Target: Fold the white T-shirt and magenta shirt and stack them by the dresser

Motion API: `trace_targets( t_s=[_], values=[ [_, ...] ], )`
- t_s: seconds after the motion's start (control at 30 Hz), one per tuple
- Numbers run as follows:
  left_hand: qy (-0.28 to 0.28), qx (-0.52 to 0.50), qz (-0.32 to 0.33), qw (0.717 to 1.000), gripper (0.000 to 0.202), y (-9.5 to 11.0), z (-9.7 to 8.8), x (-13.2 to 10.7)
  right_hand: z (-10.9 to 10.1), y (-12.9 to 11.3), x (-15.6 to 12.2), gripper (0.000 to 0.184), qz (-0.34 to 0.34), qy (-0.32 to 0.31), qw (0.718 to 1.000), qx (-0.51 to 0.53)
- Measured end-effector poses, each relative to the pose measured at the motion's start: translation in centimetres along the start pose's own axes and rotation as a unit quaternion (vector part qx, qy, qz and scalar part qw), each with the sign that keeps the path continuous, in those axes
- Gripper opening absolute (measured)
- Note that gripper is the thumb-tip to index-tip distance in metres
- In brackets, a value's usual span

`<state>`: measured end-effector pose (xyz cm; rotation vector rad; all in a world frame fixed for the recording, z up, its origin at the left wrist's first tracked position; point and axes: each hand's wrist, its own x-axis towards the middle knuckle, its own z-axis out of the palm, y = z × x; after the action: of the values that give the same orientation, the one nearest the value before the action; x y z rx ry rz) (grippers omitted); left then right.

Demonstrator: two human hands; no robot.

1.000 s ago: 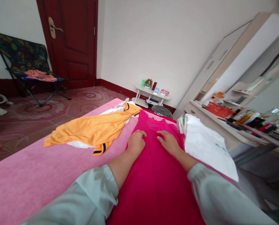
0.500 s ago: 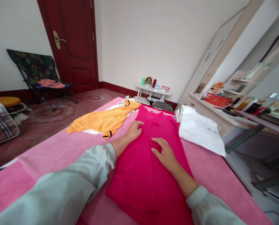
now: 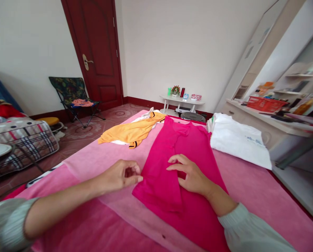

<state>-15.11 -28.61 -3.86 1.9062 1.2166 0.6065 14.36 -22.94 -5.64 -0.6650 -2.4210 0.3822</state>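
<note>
A bright magenta garment (image 3: 188, 143) lies lengthwise on the pink bed cover (image 3: 93, 161). My left hand (image 3: 119, 175) pinches the garment's left edge between thumb and fingers. On the middle of the cloth rests my right hand (image 3: 192, 175), fingers slightly curled and spread, pressing a fold down. The lower left part of the garment is folded inward, with a crease running between my hands.
An orange shirt (image 3: 131, 131) over a white one lies at the far left of the bed, and a folded white garment (image 3: 237, 140) at the far right. A dresser (image 3: 272, 120) with bottles stands on the right. A folding chair (image 3: 75, 96), a red door and a small white shelf lie beyond.
Both hands have slid toward me along the magenta garment. My left hand went from flat on the cloth to pinching its left edge. The view has swung to the left.
</note>
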Motion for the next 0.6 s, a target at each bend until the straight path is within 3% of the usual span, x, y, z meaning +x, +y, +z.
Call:
trace_targets(
  t_s=[0.1,0.2,0.27,0.4,0.5,0.6],
  values=[
    [-0.022,0.076,0.024,0.997,0.033,1.4,0.4,-2.1,0.3,-0.9,0.1,0.041,-0.020,-0.026,0.999,-0.001],
    [-0.007,0.137,0.058,0.989,0.016,2.0,1.0,-2.5,0.4,-1.4,0.2,0.030,-0.016,-0.037,0.999,-0.005],
    [-0.001,0.131,0.053,0.990,0.007,2.3,1.0,-2.6,0.4,-1.7,0.3,0.024,-0.008,-0.030,0.999,0.007],
    [-0.010,0.078,0.002,0.997,0.008,3.5,-0.6,-3.3,0.6,-2.7,0.3,0.022,0.001,-0.021,0.998,0.057],
    [-0.088,0.080,-0.025,0.993,0.008,4.8,-2.0,-3.8,1.1,-3.6,0.3,0.027,-0.012,-0.069,0.995,0.072],
    [-0.188,0.092,-0.034,0.977,0.011,6.2,-2.7,-2.2,1.6,-4.2,0.4,0.033,-0.029,-0.121,0.991,0.041]
  ],
)
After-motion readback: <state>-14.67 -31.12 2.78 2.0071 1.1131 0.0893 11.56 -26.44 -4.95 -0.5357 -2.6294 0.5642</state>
